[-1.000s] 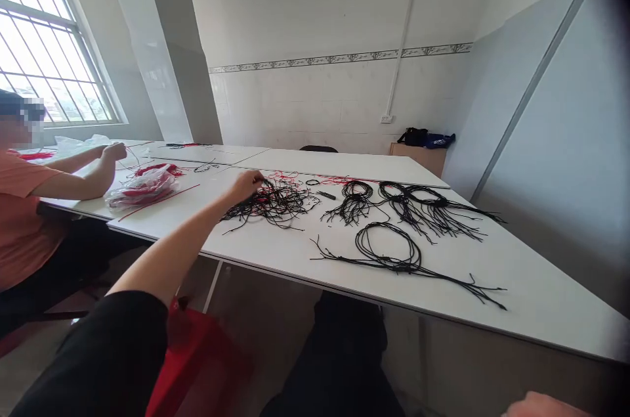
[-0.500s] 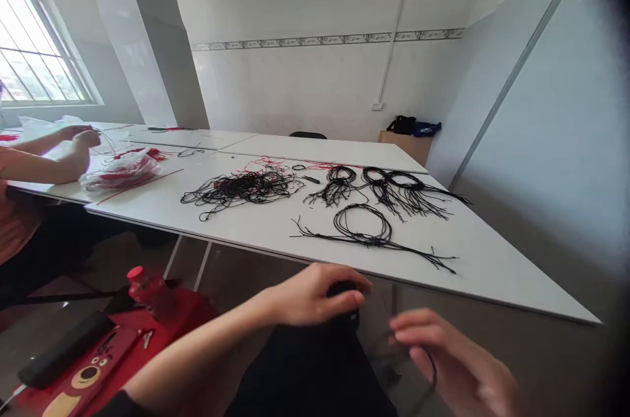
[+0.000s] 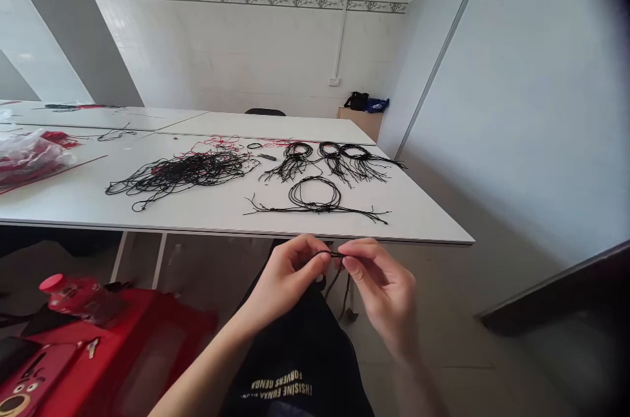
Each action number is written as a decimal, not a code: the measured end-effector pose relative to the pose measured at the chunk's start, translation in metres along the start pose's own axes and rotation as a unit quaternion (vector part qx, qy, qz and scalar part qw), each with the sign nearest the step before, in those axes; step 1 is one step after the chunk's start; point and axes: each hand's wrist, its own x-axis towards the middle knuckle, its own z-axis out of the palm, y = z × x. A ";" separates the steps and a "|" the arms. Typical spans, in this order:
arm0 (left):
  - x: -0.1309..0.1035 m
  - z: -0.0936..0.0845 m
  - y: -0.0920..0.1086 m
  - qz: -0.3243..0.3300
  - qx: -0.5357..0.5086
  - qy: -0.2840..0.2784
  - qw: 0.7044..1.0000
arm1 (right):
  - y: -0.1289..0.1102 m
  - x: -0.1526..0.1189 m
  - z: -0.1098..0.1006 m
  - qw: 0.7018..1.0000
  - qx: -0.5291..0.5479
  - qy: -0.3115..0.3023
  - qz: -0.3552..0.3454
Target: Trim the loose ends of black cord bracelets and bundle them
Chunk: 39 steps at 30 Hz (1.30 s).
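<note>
In front of the table edge, my left hand [image 3: 298,269] pinches a thin black cord [image 3: 335,255] between thumb and fingers. My right hand [image 3: 381,279] grips the same cord a short way to the right, its fingertips close to those of the left. Dark strands hang below the fingers, over the floor. On the white table [image 3: 418,213] just beyond lies a looped bundle of black cords [image 3: 315,207] with its ends spread to both sides. Behind it are several coiled black cord bundles [image 3: 298,153] with frayed-out tails.
A tangled heap of black cords [image 3: 197,171] spreads on the table's left part, with red cords [image 3: 221,141] behind. A dark small tool [image 3: 267,157] lies near them. Far left sits a plastic bag with red contents [image 3: 32,157]. A red stool [image 3: 147,318] holds a bottle [image 3: 79,299].
My right hand has come in from the lower right to meet my left, and both now hold the cord. The view has swung right; the co-worker's arms have left the picture.
</note>
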 end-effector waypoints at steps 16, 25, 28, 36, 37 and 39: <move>-0.019 0.000 0.010 0.006 -0.032 0.023 0.999 | 0.011 -0.010 0.011 0.967 0.196 -0.029 0.159; -0.029 0.001 0.019 0.010 -0.136 0.002 0.991 | -0.012 -0.020 0.010 0.967 0.198 -0.062 0.148; -0.030 0.001 0.020 0.008 -0.149 0.004 0.989 | -0.010 -0.020 0.009 0.968 0.199 -0.077 0.132; -0.029 0.004 0.022 0.019 -0.125 0.017 0.992 | -0.019 -0.018 0.010 0.993 0.084 -0.063 0.051; -0.029 0.005 0.022 0.018 -0.122 0.018 0.992 | -0.020 -0.018 0.010 0.996 0.062 -0.058 0.034; -0.030 0.006 0.021 0.015 -0.116 0.019 0.993 | -0.022 -0.019 0.010 0.998 0.021 -0.053 0.007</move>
